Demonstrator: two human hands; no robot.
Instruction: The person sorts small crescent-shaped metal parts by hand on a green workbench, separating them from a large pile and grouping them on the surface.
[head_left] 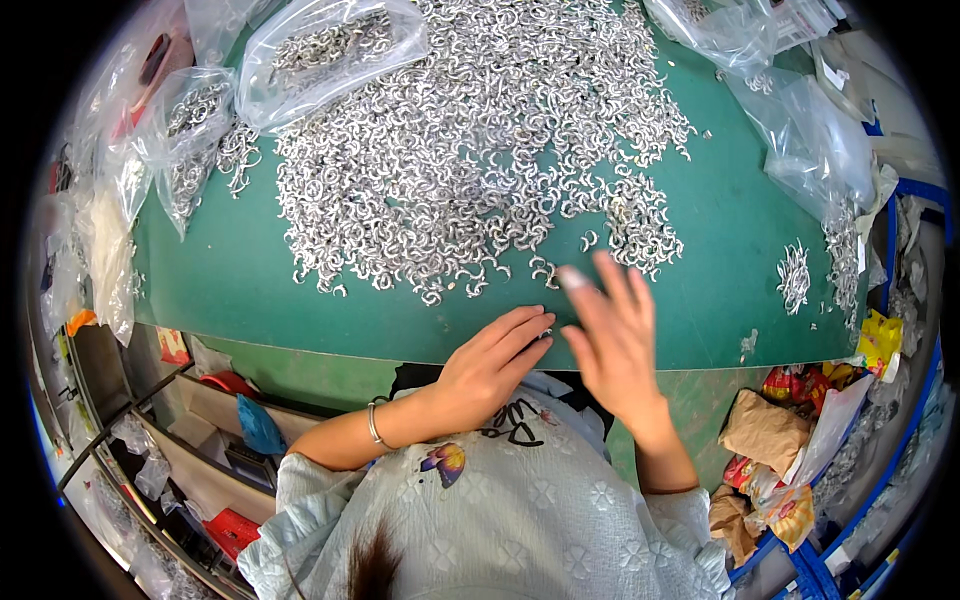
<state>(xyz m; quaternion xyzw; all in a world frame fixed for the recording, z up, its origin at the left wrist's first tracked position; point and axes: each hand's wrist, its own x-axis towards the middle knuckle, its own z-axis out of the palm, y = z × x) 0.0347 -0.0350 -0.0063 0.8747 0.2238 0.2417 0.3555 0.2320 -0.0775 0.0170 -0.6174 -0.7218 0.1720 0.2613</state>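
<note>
A big heap of small silver C-shaped metal rings (470, 150) covers the middle of a green table (240, 280). My left hand (490, 365) rests at the table's near edge, fingers together, with a small ring at its fingertips. A bracelet sits on that wrist. My right hand (612, 330) hovers just right of it, fingers spread and blurred, over the near edge of the heap; nothing shows in it.
Clear plastic bags of rings (330, 50) lie at the back left, more bags (810, 140) at the right. A small separate pile of rings (795, 275) sits at the right. Shelves with clutter (200, 440) stand at lower left, crumpled packets (780, 450) at lower right.
</note>
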